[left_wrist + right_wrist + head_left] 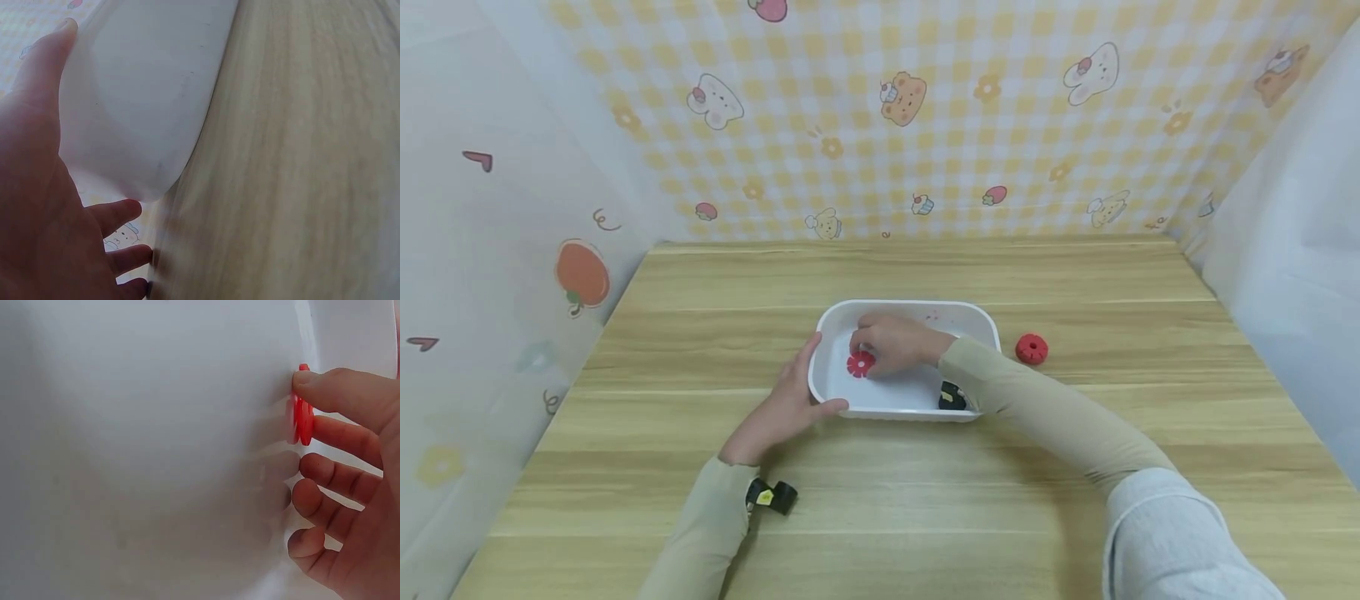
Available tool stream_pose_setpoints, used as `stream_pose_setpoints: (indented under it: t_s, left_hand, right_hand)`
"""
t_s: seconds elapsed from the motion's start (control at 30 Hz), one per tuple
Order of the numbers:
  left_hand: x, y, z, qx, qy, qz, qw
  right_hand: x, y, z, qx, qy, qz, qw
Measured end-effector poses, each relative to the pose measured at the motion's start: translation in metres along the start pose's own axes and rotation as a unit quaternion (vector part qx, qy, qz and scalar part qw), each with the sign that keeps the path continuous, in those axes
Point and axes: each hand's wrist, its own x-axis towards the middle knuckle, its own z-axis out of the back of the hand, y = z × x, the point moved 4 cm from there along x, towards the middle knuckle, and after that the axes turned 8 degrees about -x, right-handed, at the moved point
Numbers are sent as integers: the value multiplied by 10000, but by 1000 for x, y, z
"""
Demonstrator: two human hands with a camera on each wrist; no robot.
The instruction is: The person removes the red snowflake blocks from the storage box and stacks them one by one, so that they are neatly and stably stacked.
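A white rectangular tub (910,406) with rounded corners sits mid-table. Inside it, toward the left end, my right hand (891,342) pinches a red notched disc (860,364) with a hole in its centre. From the right wrist, the thumb lies on the disc (305,422) near the tub floor, the index finger is behind it, and the other fingers are bent. My left hand (786,408) rests against the tub's left end, thumb at the near rim and fingers along the outside. In the left wrist view, that hand (56,169) touches the tub wall (137,106) with fingers spread.
More red notched discs (1032,349), seemingly a small stack, lie on the wooden table (917,500) just right of the tub. A checked, patterned cloth (850,108) hangs behind the table, with pale sheets at both sides. Small black cameras (772,496) are worn at the wrists.
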Motion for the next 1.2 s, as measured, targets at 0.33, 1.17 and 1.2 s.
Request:
stream_pose_setpoints:
  t_s: [0.33, 1.17, 1.2]
  left_hand:
    - [1, 0, -1, -62, -18, -8, 10000]
    - [-1, -4, 0, -127, -25, 59, 9999]
    - [-1, -4, 0, -134, -24, 72, 9999]
  right_hand:
    - [-2, -4, 5, 513, 82, -91, 9986]
    - [-25, -15, 29, 876, 202, -431, 9950]
    - [-26, -16, 31, 873, 200, -427, 9951]
